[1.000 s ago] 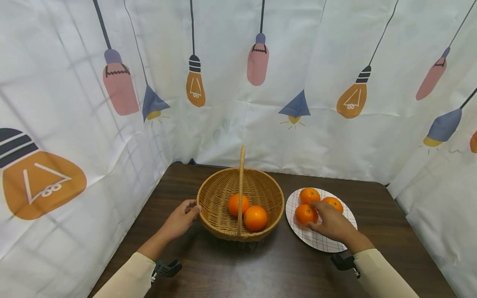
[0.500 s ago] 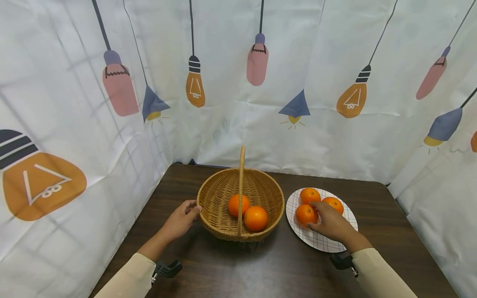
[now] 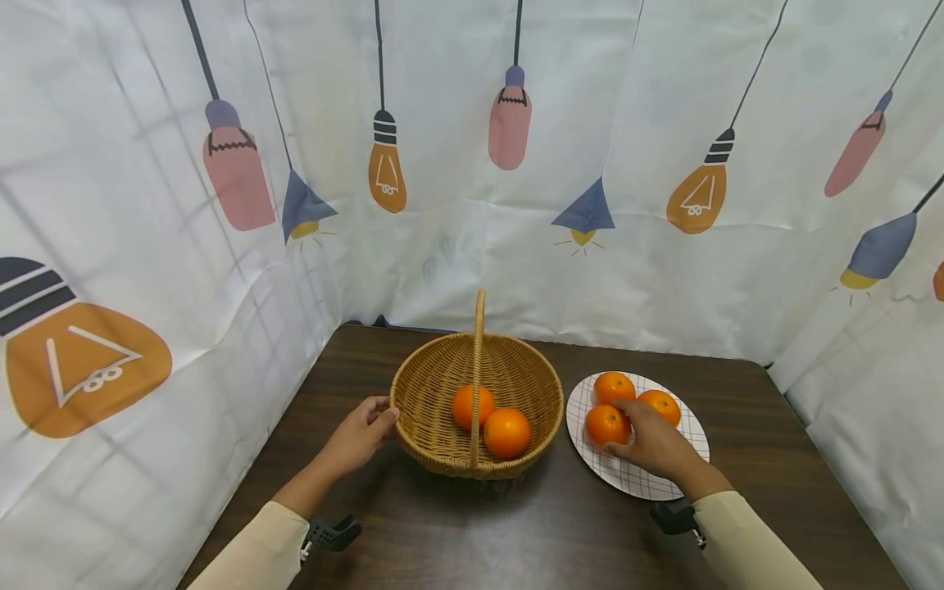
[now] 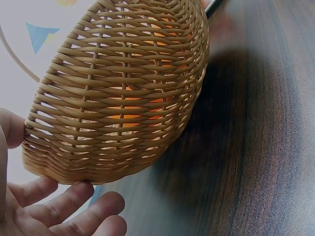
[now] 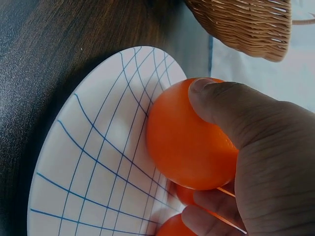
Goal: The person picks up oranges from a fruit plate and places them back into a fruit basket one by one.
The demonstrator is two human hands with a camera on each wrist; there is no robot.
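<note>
At the left side of a wicker basket (image 3: 435, 461), my left hand (image 3: 357, 436) holds the rim. In the left wrist view the thumb (image 4: 12, 129) lies at the rim and the other fingers spread along the outside. Two oranges (image 3: 506, 433) sit inside the basket, partly behind its upright handle (image 3: 478, 360). My right hand (image 3: 656, 442) grips the nearest orange (image 3: 607, 424) on a checked white plate (image 3: 637, 483). The right wrist view has the thumb (image 5: 211, 101) on top of that orange (image 5: 184, 137), with fingers on its far side, partly hidden.
Two more oranges, one at the back (image 3: 614, 387) and one at the right (image 3: 661, 405), lie on the plate beside the gripped one. Basket and plate stand close together on a dark wooden table (image 3: 472, 541). A white curtain (image 3: 442, 270) printed with lamps surrounds the table.
</note>
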